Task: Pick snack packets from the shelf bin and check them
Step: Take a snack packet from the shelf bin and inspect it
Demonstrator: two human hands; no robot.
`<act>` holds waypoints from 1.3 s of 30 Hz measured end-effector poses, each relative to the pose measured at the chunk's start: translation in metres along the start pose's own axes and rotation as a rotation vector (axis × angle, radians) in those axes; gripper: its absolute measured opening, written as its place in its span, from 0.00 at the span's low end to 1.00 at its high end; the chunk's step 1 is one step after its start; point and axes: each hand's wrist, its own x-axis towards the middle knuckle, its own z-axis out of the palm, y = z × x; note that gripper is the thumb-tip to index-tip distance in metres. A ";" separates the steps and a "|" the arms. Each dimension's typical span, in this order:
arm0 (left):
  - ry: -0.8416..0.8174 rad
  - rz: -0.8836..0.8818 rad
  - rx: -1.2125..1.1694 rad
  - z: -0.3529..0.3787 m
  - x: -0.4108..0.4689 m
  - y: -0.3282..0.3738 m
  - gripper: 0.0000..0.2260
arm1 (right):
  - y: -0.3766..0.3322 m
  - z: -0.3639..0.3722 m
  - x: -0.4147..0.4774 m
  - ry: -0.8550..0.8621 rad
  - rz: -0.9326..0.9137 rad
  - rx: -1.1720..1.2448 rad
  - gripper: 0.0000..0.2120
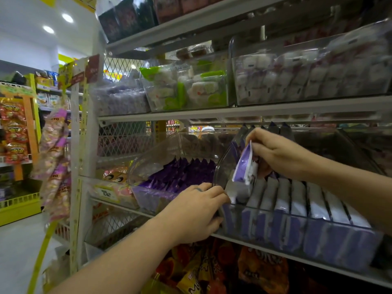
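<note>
Right hand [282, 153] pinches the top edge of 1 purple-and-white packet [244, 166], fingers curled down over it; left hand [197, 213] grips the front left corner of the clear bin [223, 164], fingers wrapped round the wall, steadying it; the bin sits at the front edge of the shelf [297, 258], and the packet hangs at the bin's left end, just above the row of packets [297, 198] standing on edge inside; its lower end looks close to the row, whether touching cannot be told. Step in hand, as judged: drawing this 1 packet free for checking; best done by pulling straight up along the packet's own length, so it does not drag its neighbours out or catch on the curved side wall beside it; keep the left hand firm on the corner so the bin does not slide off the shelf edge; once clear, turn the packet so a flat face comes to the eye, and hold by the seam rather than the body, as the contents may crush. Orientation: long axis near upright, top leaning slightly towards the right hand, bottom pointing down into the left end of the bin; 1 broad face turned left; print too blurred to read. A second bin [182, 172] of darker purple packets stands just beside, on the left.
</note>
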 end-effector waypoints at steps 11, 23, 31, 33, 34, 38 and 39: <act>0.513 -0.559 -1.065 -0.026 -0.032 0.027 0.14 | -0.027 0.037 -0.074 0.273 -0.311 0.273 0.11; 0.497 -0.663 -1.858 0.022 -0.096 0.043 0.20 | 0.009 0.155 -0.132 0.116 -0.290 0.352 0.25; 0.316 -0.787 -1.621 0.089 -0.161 0.047 0.20 | 0.038 0.221 -0.145 0.013 0.181 0.732 0.24; 0.263 -0.786 -1.617 0.097 -0.165 0.048 0.22 | 0.042 0.231 -0.143 0.024 0.297 0.870 0.20; 0.251 -0.785 -1.622 0.100 -0.166 0.047 0.23 | 0.044 0.235 -0.143 0.029 0.341 0.938 0.19; 0.238 -0.802 -1.572 0.113 -0.168 0.050 0.23 | 0.052 0.246 -0.144 0.069 0.451 1.115 0.09; 0.248 -0.805 -1.569 0.117 -0.169 0.051 0.21 | 0.053 0.248 -0.146 0.076 0.477 1.135 0.08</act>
